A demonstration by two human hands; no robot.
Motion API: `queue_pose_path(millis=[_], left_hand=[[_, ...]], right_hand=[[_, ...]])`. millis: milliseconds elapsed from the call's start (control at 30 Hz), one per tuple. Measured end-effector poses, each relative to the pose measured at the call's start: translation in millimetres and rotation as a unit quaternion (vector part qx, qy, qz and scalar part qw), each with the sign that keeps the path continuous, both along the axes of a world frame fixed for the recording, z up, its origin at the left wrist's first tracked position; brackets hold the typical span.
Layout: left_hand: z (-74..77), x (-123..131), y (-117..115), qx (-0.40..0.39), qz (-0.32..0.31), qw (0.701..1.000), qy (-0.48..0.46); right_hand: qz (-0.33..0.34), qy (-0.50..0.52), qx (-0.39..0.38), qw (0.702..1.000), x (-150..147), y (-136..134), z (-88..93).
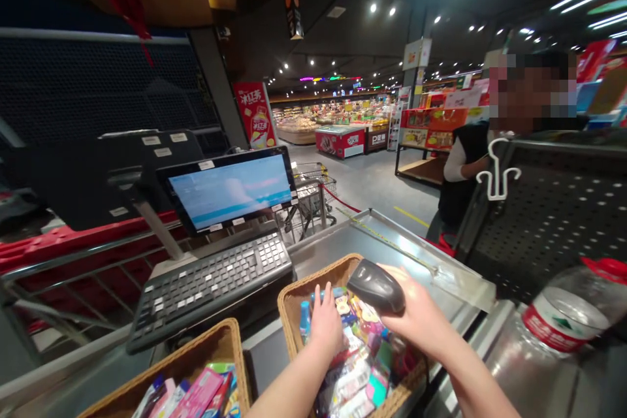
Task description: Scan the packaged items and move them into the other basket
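Note:
My right hand (418, 317) is closed around a black handheld barcode scanner (376, 285), held over a wicker basket (294, 297) full of small colourful packets (362, 366). My left hand (326, 326) reaches into that basket with fingers stretched out, resting on the packets. Whether it grips any packet is hidden.
A second wicker basket (196, 356) of packets sits at the lower left. A black keyboard (215, 281) and a till screen (230, 189) stand behind. A steel counter (392, 241) runs right. A large water bottle (558, 326) stands at right. Another person (465, 170) stands beyond a black perforated panel (553, 215).

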State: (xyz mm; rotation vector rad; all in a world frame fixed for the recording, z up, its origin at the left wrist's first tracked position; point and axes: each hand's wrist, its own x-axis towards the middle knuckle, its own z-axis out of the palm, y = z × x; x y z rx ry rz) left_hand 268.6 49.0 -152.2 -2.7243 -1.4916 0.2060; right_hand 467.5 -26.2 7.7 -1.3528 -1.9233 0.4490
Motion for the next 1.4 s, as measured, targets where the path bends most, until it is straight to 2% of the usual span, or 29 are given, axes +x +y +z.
queue_pose_path(millis=[133,200,267,433,633,900,1100,1267,1400], left_hand=[[-18.8,-4.6,10.1,0.001,0.000,1.000,0.008],[-20.3,-10.1,11.7,0.006,0.022,1.000,0.011],[-15.5,-16.1,11.6,0.013,0.041,0.999,0.014],[16.4,-35.2,9.4,0.021,0.063,0.998,-0.022],[49.6,-72.9,2.5,0.038,0.062,0.992,-0.106],[81.6,-120.2,-10.2,0.190,0.013,0.973,-0.130],[110.7,-153.2,-14.5,0.277,-0.016,0.954,-0.114],[136.2,-176.2,-21.2,0.317,-0.008,0.942,-0.106],[151.1,-195.4,-28.9,0.336,0.000,0.936,-0.107]], right_hand=[[-0.003,0.007,-0.013,1.000,6.8,10.6,-2.7],[-0.001,0.019,-0.017,1.000,8.7,15.3,-3.9],[0.005,0.027,-0.020,0.999,10.0,19.3,-4.7],[0.011,0.026,-0.023,0.999,11.4,27.4,-5.8],[0.020,0.024,-0.016,0.999,11.4,34.3,-7.8],[-0.011,0.011,0.006,1.000,5.7,39.5,-10.1],[-0.008,0.012,0.041,0.999,-11.3,38.8,-1.0],[0.004,0.008,0.069,0.998,-32.8,38.5,10.8],[0.008,0.007,0.090,0.996,-51.8,40.6,23.7]])
